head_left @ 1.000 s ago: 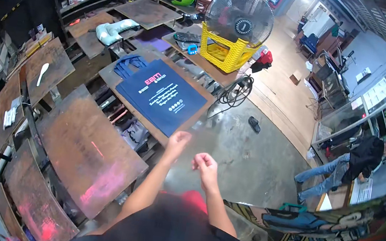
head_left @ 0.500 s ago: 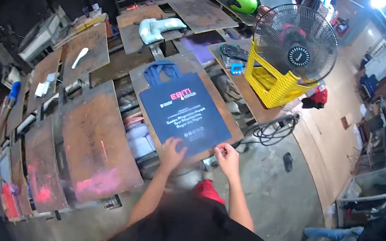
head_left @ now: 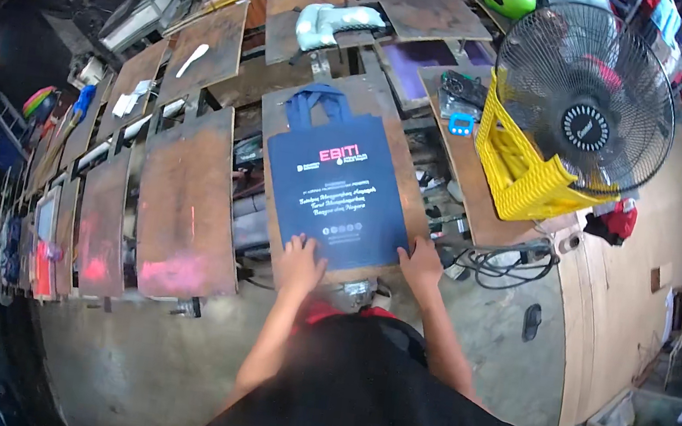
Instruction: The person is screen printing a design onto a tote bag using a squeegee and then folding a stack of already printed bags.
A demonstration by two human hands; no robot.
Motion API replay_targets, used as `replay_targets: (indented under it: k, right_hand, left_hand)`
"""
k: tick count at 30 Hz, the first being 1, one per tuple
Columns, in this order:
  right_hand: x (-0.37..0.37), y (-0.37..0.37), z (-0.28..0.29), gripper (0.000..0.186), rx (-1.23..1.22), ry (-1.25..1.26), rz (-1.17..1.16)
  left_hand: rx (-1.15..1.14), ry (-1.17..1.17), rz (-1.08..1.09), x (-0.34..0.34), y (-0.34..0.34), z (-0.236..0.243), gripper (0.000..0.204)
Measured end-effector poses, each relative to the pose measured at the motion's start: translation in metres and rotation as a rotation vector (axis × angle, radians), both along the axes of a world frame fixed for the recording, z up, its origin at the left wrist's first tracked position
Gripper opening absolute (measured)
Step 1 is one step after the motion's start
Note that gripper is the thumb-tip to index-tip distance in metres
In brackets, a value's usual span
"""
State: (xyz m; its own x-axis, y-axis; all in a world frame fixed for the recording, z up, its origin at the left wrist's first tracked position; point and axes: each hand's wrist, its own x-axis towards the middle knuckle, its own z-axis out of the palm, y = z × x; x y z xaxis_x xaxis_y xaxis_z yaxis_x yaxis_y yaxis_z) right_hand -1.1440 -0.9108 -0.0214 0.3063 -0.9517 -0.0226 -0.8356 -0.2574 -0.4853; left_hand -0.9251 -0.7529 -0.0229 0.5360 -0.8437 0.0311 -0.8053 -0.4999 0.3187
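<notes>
A dark blue tote bag (head_left: 336, 186) with pink and white print lies flat on a brown board (head_left: 279, 108), its two handles pointing away from me. My left hand (head_left: 300, 267) rests at the bag's near left corner, fingers stretched out over the cloth. At the near right corner, my right hand (head_left: 421, 265) touches the bag's edge and the board, thumb and fingers apart. Neither hand grips anything that I can see.
More stained boards (head_left: 190, 201) stand in rows to the left, some marked pink. On the right, a black fan (head_left: 588, 100) leans by a yellow plastic stool (head_left: 521, 173), near a small blue timer (head_left: 461, 124). Coiled black cable (head_left: 499, 266) hangs beside the bag's board. A pale blue cushioned object (head_left: 332, 27) sits beyond.
My view has turned to the right. My right hand has opened from a pinch at the bag's near edge and moved to its right corner; the left hand stays near the left corner.
</notes>
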Motion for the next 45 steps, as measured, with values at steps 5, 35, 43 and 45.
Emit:
replay_targets:
  k: [5,35,43,45]
  right_hand:
    - [0.008,-0.011,-0.017,0.034,0.052,0.039,0.1]
    - [0.035,-0.034,0.037,0.024,0.287,-0.477,0.255]
    - [0.026,-0.041,-0.03,0.022,0.098,-0.321,0.288]
    - [0.026,-0.04,-0.019,0.026,0.072,-0.389,0.411]
  left_hand:
    - [0.063,0.043,0.039,-0.008,-0.004,0.006,0.046]
    - [0.589,0.271,-0.15,0.026,-0.071,0.033,0.09]
    - [0.443,0.499,-0.152,0.039,-0.08,0.05,0.093]
    - [0.263,0.529,-0.068,0.033,-0.081,0.055,0.09]
